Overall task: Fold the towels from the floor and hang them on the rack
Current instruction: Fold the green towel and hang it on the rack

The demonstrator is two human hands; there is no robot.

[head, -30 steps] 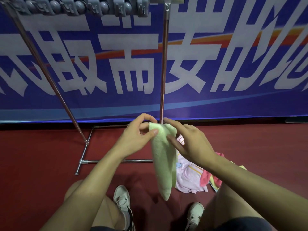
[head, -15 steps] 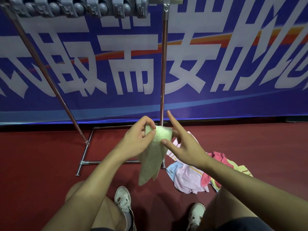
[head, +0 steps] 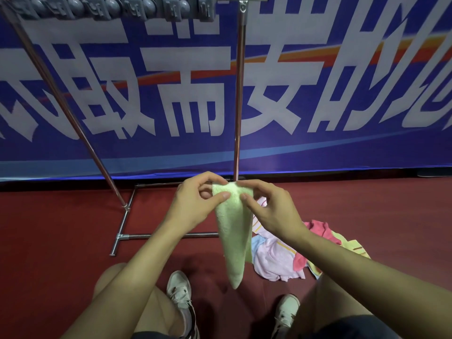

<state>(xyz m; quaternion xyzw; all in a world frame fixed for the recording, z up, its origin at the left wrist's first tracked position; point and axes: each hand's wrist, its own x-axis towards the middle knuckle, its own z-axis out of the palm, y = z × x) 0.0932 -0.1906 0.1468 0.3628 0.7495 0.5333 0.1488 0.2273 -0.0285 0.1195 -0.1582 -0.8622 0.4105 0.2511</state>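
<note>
A pale green towel hangs lengthwise in front of me, narrowing to a point above the floor. My left hand pinches its top left corner between thumb and fingers. My right hand pinches the top right corner, right beside the left. On the floor behind the towel lies a pile of towels, pink, light blue, red-pink and yellow. The metal rack stands just beyond my hands, its upright pole rising to a top bar with grey clips.
The rack's slanted pole runs from upper left down to its floor frame. A blue banner with white characters covers the wall behind. The floor is dark red. My knees and white shoes are at the bottom.
The towel was bunched up short half a second ago; it now hangs long and straight again. My right hand's fingers closed onto the top right corner.
</note>
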